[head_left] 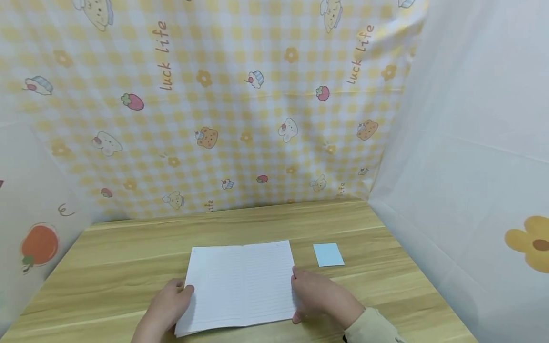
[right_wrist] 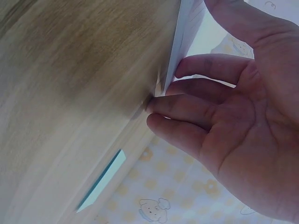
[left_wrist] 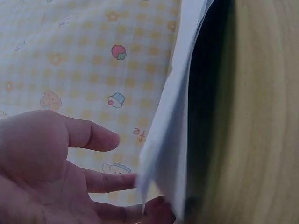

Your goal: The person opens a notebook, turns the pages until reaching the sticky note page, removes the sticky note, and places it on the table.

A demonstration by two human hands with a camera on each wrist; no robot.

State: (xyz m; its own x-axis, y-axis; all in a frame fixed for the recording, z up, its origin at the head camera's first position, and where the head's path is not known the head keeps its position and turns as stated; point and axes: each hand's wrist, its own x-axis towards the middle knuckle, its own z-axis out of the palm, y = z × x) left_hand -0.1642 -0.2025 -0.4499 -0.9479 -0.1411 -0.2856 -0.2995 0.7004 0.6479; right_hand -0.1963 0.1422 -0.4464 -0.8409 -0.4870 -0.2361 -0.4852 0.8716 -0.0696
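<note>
An open notebook [head_left: 218,286] with ruled white pages lies on the wooden table, in the middle of the near side in the head view. My left hand [head_left: 166,305] is at its left edge. In the left wrist view the fingers [left_wrist: 110,182] reach the edge of the pages, while the thumb stands apart from them. Along the right edge is my right hand [head_left: 319,294], its fairly straight fingers [right_wrist: 180,109] touching the notebook's edge in the right wrist view. A dark gap beneath the pages shows in the left wrist view. What the fingertips under the notebook do is partly hidden.
A pale blue square pad [head_left: 329,255], like sticky notes, lies on the table [head_left: 128,257] to the right of the notebook. A yellow checked cloth [head_left: 240,109] hangs behind the table, with white sheets [head_left: 472,162] at both sides.
</note>
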